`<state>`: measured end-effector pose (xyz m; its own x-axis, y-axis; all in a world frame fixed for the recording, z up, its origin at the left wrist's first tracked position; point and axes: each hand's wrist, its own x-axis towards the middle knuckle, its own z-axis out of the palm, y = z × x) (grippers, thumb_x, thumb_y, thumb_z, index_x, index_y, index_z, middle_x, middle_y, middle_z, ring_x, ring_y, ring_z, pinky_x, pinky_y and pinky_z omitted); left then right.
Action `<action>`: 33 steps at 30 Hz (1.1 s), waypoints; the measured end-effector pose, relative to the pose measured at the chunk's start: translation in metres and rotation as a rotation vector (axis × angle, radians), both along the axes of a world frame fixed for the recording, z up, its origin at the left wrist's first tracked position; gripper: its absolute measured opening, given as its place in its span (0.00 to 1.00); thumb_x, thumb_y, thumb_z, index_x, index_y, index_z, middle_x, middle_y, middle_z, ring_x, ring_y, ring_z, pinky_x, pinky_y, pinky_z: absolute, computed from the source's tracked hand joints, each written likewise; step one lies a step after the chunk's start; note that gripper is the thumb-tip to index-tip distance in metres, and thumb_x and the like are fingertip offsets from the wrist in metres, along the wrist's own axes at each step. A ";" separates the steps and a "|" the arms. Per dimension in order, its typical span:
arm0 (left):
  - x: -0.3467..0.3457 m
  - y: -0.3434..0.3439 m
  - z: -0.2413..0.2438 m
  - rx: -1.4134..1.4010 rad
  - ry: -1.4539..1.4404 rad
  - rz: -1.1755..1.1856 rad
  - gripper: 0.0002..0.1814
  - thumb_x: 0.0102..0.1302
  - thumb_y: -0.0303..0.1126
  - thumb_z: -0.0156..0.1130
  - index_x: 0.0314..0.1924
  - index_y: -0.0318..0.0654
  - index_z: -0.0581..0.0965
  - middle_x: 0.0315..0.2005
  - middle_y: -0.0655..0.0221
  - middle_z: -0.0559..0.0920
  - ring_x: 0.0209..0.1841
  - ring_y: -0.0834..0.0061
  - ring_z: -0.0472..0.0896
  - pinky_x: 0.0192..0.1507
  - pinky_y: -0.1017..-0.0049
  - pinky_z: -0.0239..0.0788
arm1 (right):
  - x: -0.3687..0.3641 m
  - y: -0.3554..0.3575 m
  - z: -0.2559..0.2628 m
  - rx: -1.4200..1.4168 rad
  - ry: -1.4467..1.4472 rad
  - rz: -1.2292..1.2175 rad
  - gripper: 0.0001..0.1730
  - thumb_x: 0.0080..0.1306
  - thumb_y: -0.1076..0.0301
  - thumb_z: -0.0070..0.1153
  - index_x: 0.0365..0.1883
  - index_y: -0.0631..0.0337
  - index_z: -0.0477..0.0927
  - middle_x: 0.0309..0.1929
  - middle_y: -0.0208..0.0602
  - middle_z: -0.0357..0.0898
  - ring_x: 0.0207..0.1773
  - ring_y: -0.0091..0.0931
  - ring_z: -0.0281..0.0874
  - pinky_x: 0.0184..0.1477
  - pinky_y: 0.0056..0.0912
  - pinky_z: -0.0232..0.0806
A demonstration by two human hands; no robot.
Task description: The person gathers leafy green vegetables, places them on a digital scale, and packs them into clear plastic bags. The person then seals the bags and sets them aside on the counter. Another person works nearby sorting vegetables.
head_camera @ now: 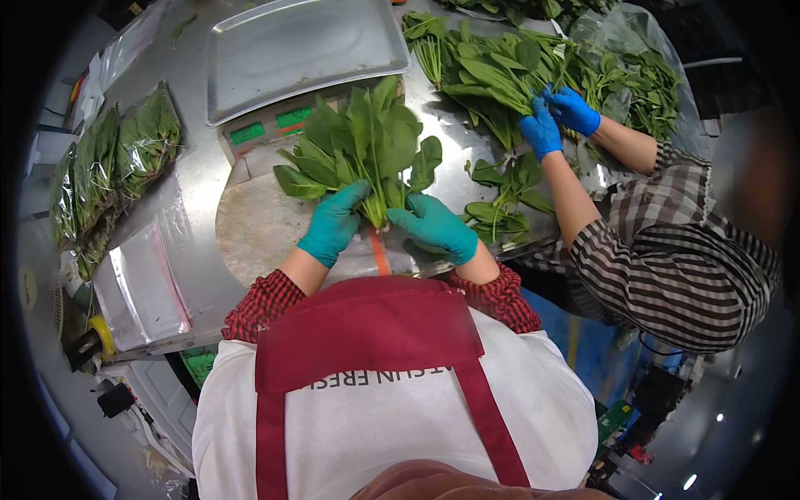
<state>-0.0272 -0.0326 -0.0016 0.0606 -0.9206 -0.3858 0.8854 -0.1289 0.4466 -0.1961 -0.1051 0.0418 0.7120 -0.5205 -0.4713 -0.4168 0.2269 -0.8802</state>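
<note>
A bunch of leafy greens, likely spinach [375, 144], stands in front of me, leaves away from me and stem ends towards me. My left hand [335, 222], in a green glove, grips its stems from the left. On the right side, my right hand [437, 230], gloved alike, has thumb and fingers on leaves at the bunch's edge; its fingertips are partly hidden. Beneath the bunch lies a worn, pale board [269, 231] with an orange strip [379, 253]. Just beyond is a digital scale [250, 132] with a metal tray [306, 50] on top.
To the right, a co-worker's blue-gloved hands [542, 128] hold greens over a leafy pile [494, 69]. Loose sprigs [500, 206] lie nearer me. Filled clear bags [147, 140] and flat plastic bags [144, 284] sit at left on the metal table [200, 169]. Yellow tape [101, 337] hangs by its edge.
</note>
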 end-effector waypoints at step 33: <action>0.007 0.035 -0.025 -0.157 -0.644 -0.035 0.32 0.59 0.22 0.60 0.63 0.38 0.60 0.56 0.67 0.69 0.55 0.71 0.69 0.56 0.70 0.64 | 0.054 0.036 -0.040 -0.469 -0.243 0.044 0.33 0.54 0.64 0.60 0.58 0.59 0.65 0.50 0.51 0.71 0.50 0.42 0.71 0.53 0.36 0.64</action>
<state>-0.0201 0.0023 -0.0269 0.2032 -0.9686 -0.1433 0.4320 -0.0427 0.9009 -0.1423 -0.0688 0.0013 0.7977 -0.6029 -0.0138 -0.1886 -0.2277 -0.9553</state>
